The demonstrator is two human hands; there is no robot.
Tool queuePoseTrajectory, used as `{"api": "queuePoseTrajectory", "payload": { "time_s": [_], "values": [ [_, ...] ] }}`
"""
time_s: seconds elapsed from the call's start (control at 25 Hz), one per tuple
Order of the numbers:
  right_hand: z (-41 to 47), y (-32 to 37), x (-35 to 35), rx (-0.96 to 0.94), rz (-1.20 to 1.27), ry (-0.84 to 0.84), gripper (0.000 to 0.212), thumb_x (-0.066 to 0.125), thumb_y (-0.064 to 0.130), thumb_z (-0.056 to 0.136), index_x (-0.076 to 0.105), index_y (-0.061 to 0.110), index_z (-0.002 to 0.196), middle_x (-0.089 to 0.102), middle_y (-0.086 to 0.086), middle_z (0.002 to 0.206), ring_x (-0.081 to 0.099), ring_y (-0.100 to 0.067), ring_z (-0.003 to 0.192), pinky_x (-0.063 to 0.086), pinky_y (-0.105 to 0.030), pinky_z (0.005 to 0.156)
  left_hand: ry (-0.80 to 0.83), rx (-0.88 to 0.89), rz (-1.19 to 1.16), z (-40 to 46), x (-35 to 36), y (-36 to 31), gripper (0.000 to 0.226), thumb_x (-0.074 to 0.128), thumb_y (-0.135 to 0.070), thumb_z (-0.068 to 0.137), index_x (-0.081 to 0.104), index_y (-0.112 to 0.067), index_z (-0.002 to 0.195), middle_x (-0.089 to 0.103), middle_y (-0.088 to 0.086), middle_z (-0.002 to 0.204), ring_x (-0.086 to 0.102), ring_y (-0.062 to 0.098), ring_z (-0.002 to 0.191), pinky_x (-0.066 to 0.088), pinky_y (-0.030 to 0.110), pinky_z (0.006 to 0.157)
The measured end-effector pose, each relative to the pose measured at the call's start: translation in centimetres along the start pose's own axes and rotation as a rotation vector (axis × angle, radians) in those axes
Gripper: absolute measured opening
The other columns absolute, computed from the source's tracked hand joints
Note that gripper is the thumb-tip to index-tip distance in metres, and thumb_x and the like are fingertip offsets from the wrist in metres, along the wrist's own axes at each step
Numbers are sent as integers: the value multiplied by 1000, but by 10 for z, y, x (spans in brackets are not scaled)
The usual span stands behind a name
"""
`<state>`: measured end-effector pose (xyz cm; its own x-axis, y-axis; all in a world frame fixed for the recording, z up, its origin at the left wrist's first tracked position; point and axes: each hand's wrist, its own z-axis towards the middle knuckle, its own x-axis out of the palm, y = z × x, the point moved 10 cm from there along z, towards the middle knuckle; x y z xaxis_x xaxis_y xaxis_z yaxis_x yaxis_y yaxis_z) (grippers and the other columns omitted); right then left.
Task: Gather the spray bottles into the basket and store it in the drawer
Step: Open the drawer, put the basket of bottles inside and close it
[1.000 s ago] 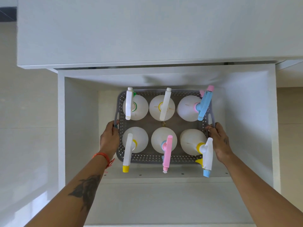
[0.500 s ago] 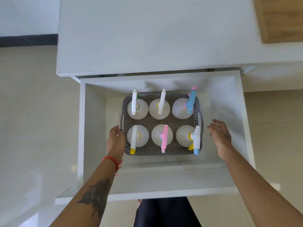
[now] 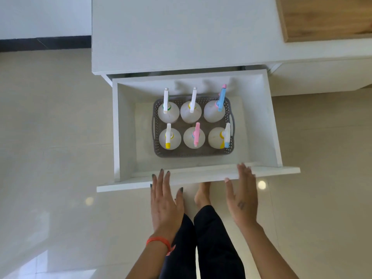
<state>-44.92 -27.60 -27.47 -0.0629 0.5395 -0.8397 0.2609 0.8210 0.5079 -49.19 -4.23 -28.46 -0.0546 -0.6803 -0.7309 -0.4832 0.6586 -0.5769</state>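
A grey perforated basket (image 3: pixel 193 153) rests on the floor of the open white drawer (image 3: pixel 261 125). Inside it stand several white spray bottles in two rows, among them one with a pink trigger (image 3: pixel 194 136) and one with a blue trigger (image 3: pixel 221 101). My left hand (image 3: pixel 165 202) is flat with fingers spread, its fingertips at the drawer's front panel (image 3: pixel 199 178). My right hand (image 3: pixel 242 196) is also flat and spread, fingertips over the same front edge. Neither hand holds anything.
The drawer juts out of a white cabinet (image 3: pixel 181 33) over a glossy beige tile floor (image 3: pixel 50 137). A wooden panel (image 3: pixel 326 17) sits at the top right. My legs in dark trousers (image 3: pixel 203 238) and a bare foot (image 3: pixel 203 195) are below the drawer front.
Both hands let go of the basket handles and drew back out of the drawer to its front panel. The view pulled back and up, so the drawer looks smaller.
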Motion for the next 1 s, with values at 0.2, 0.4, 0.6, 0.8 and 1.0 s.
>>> {"api": "queuePoseTrajectory", "payload": {
  "time_s": [0.2,0.4,0.6,0.8,1.0],
  "values": [
    [-22,2,55,-294,-350,167,63,35,37,95,23,-1,144,19,-18,154,13,-32,144,11,-43,119,143,118,317,-9,39,10,71,30,-41,98,-20,-17,141,-28,2,151,-36,24,135,-21,30,116],
    [-17,-6,65,-325,-414,152,67,33,40,95,16,-2,145,16,-20,154,8,-30,145,7,-43,119,156,165,372,-6,48,16,73,33,-42,97,-16,-12,142,-26,5,151,-32,25,139,-26,28,111],
    [4,6,63,-349,-419,125,67,35,39,94,19,-3,144,18,-21,153,10,-31,144,9,-44,118,160,189,406,15,45,10,74,37,-41,96,-13,-11,143,-21,6,153,-46,11,131,-27,26,111],
    [46,29,63,-377,-388,101,66,40,35,93,19,-3,143,14,-20,152,9,-31,144,5,-42,118,140,191,469,59,40,-2,74,26,-48,97,-24,-14,140,-35,5,147,-36,28,135,-29,29,111],
    [99,51,65,-393,-375,84,69,50,31,93,18,-2,144,9,-17,152,8,-35,142,4,-42,118,74,212,502,112,29,-23,75,27,-49,96,-18,-12,142,-28,7,149,-32,27,136,-19,34,113]
  ]
}}
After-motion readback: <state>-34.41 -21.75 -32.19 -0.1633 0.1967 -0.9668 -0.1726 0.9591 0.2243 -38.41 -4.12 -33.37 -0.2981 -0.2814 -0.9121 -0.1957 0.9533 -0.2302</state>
